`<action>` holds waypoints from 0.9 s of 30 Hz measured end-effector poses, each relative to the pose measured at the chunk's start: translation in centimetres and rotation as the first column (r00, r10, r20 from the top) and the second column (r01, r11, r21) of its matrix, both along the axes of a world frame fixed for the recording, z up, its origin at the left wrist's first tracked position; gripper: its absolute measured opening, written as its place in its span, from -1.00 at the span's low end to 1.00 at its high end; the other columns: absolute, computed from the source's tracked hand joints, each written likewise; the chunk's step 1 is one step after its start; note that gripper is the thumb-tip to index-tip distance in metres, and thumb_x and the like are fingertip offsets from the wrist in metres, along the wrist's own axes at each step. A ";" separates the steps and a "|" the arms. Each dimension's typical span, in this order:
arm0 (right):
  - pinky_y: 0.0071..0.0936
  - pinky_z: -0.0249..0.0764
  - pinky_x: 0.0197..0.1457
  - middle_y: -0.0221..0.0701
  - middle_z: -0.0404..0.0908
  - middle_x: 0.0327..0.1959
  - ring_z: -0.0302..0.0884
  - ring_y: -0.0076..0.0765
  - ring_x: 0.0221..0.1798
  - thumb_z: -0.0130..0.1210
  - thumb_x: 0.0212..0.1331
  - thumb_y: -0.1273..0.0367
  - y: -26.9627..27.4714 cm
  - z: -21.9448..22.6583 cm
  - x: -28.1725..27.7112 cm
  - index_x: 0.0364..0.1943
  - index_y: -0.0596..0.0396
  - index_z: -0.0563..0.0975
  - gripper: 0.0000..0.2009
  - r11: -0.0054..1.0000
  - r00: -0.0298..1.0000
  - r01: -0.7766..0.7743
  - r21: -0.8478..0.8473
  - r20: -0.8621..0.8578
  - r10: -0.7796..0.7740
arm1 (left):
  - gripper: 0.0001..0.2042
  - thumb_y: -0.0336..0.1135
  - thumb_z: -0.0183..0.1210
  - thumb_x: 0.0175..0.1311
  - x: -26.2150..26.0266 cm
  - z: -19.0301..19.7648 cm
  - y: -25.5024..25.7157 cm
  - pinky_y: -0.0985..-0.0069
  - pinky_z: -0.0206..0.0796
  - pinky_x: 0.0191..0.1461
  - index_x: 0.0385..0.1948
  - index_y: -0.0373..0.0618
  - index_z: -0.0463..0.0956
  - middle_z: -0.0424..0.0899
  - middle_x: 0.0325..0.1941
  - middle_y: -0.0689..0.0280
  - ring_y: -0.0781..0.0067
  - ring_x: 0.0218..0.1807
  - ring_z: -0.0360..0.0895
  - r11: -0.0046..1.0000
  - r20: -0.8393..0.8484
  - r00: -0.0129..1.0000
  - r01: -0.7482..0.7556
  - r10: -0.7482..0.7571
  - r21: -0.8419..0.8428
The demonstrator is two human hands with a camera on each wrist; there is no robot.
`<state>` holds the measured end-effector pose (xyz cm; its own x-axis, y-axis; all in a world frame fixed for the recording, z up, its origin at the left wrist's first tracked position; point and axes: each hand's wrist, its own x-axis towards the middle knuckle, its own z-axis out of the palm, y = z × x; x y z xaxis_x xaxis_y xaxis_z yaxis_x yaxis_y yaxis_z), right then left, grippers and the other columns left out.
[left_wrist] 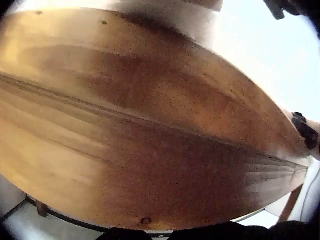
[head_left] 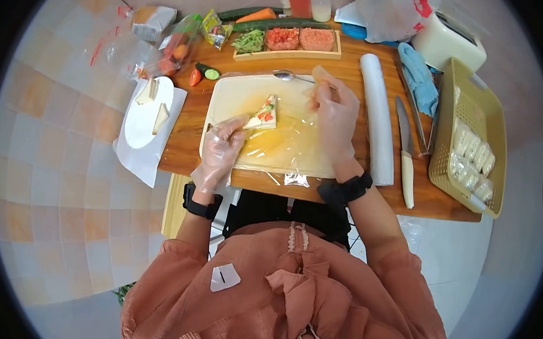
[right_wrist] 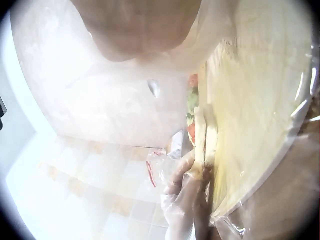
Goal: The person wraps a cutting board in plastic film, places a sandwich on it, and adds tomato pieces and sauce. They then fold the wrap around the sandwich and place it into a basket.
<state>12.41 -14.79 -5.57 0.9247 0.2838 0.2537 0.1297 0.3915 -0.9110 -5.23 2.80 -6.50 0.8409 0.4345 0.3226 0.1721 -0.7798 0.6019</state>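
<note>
My left hand [head_left: 221, 149], in a clear plastic glove, pinches the left corner of a sandwich wedge [head_left: 268, 113] on the film-covered cutting board [head_left: 226, 89]. White bread shows, with red and green bits along the filling. My right hand [head_left: 337, 115], also gloved, is raised over the right part of the board with its fingers curled, holding a metal spoon [head_left: 284, 75] whose bowl points left. In the right wrist view the spoon [right_wrist: 153, 89] appears well above the board, and the cut side of the wedge [right_wrist: 205, 132] faces the camera. Only the wooden table's underside [left_wrist: 150, 125] fills the left wrist view.
Behind the board is a wooden tray [head_left: 288, 54] of chopped fillings. A plate [head_left: 141, 124] with sandwich pieces lies left. Right of the board are a film roll [head_left: 378, 119], a knife [head_left: 405, 151], a blue cloth [head_left: 418, 79] and a basket [head_left: 466, 141] of wrapped pieces.
</note>
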 end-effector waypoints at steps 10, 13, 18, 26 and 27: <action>-0.63 0.30 -0.47 -0.53 0.53 -0.47 0.40 -0.67 -0.49 0.12 0.41 0.48 -0.5 0.5 0.2 -0.14 0.23 0.65 -0.88 0.988 0.971 0.112 -0.104 -0.198 -0.131 | -0.73 -0.49 0.23 0.25 -0.1 -0.8 0.5 0.29 0.54 0.06 -0.01 -0.11 0.69 0.77 -0.04 0.10 0.06 -0.04 0.71 0.999 0.065 0.998 -0.022 0.019 0.048; -0.62 0.30 -0.48 -0.52 0.50 -0.48 0.38 -0.67 -0.50 0.12 0.40 0.49 -0.6 0.3 0.4 -0.21 0.21 0.62 -0.91 0.982 0.965 0.101 -0.158 -0.224 -0.136 | -0.71 -0.49 0.24 0.24 -0.1 -0.8 0.1 0.30 0.55 0.04 0.00 -0.07 0.69 0.76 -0.04 0.10 0.07 -0.05 0.71 0.999 0.081 0.996 -0.025 0.024 0.022; -0.63 0.30 -0.48 -0.51 0.49 -0.49 0.38 -0.64 -0.50 0.12 0.40 0.49 -0.6 -0.2 0.1 -0.22 0.23 0.61 -0.91 0.988 0.985 0.090 -0.122 -0.136 -0.106 | -0.69 -0.49 0.25 0.23 0.0 -1.1 0.4 0.31 0.55 0.01 0.03 -0.08 0.67 0.74 -0.02 0.11 0.05 -0.06 0.71 0.998 0.044 0.998 -0.045 0.047 -0.055; -0.53 0.34 -0.39 -0.40 0.58 -0.47 0.43 -0.57 -0.49 0.15 0.33 0.49 -1.1 -0.3 0.5 -0.15 0.25 0.70 -0.85 0.901 0.946 0.198 -0.386 0.317 -0.072 | -0.73 -0.49 0.24 0.21 0.2 -0.4 0.8 0.25 0.50 0.11 -0.04 -0.21 0.65 0.73 -0.11 0.01 -0.04 -0.05 0.67 0.997 0.037 0.999 0.029 -0.027 -0.071; -0.53 0.34 -0.39 -0.40 0.58 -0.47 0.43 -0.57 -0.49 0.15 0.33 0.49 -1.1 -0.5 0.6 -0.15 0.25 0.70 -0.85 0.893 0.944 0.234 -0.385 0.308 -0.116 | -0.73 -0.49 0.24 0.21 0.2 -0.4 0.9 0.25 0.50 0.11 -0.04 -0.21 0.65 0.73 -0.11 0.01 -0.04 -0.05 0.67 0.995 0.028 0.997 0.073 -0.071 -0.067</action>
